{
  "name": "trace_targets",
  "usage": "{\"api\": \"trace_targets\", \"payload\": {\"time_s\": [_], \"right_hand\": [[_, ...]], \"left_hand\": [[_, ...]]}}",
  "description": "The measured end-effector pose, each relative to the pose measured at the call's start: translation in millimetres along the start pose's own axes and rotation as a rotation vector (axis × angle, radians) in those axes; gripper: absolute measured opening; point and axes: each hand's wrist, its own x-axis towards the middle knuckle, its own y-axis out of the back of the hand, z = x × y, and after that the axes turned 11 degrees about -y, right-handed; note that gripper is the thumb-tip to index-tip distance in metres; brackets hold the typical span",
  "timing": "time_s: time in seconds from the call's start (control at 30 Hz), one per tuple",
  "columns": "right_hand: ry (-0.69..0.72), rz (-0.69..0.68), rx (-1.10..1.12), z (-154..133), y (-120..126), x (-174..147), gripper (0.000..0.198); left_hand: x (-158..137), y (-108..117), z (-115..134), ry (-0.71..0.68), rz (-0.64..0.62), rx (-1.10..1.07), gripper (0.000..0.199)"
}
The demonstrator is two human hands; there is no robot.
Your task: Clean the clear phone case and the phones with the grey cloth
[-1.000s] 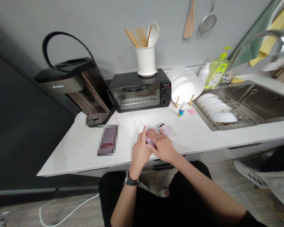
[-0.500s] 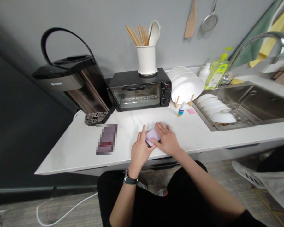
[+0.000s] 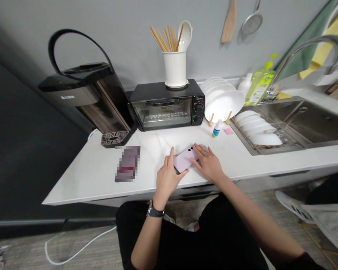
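Watching remotely, I see the R hand (image 3: 210, 163) has slid right along the lilac phone (image 3: 183, 160) to its camera end, baring most of the back. Phone's back-up on the bench (image 3: 81, 183), near side, approx. centre. L hand (image 3: 167, 176) hasn't shifted: thumb & index spread, bracing left end. R fingers flat, thumb apart; can't tell what's underneath. Prob. one rub stroke done, imo.

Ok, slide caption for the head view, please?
Left hand and right hand on a purple phone at a white counter, small oven behind.
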Motion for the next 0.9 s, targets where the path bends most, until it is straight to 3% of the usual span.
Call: {"api": "trace_targets", "payload": {"time_s": [0.1, 0.27, 0.4, 0.57, 0.7, 0.8, 0.9], "right_hand": [[0.024, -0.004, 0.01, -25.6, -9.4, 4.9, 0.067], [0.254, -0.141, 0.166, -66.5, -5.1, -34.9, 0.062], [0.28, -0.194, 0.192, -41.7, 7.9, -45.3, 0.055], [0.084, -0.041, 0.043, 2.6, 2.5, -7.0, 0.058], [0.064, 0.021, 0.015, -22.3, -15.3, 3.2, 0.073], [0.19, -0.041, 0.084, -54.3, -17.9, -16.4, 0.066], [0.309, -0.137, 0.159, -62.5, -7.5, -39.9, 0.059]], "left_hand": [[-1.6, 0.8, -0.5, 0.007, -0.002, 0.012, 0.104], [-3.7, 1.5, -3.3, 0.025, -0.065, 0.074, 0.09], [-3.4, 1.1, -2.5, 0.006, -0.057, 0.067, 0.096], [-1.4, 0.6, 0.0, -0.011, -0.015, 0.025, 0.106], [-2.1, 1.3, -1.7, -0.003, -0.008, 0.029, 0.1], [-4.1, 2.8, -4.2, -0.015, -0.042, 0.056, 0.096], [-5.1, 3.4, -5.3, -0.019, -0.058, 0.054, 0.095]]}}
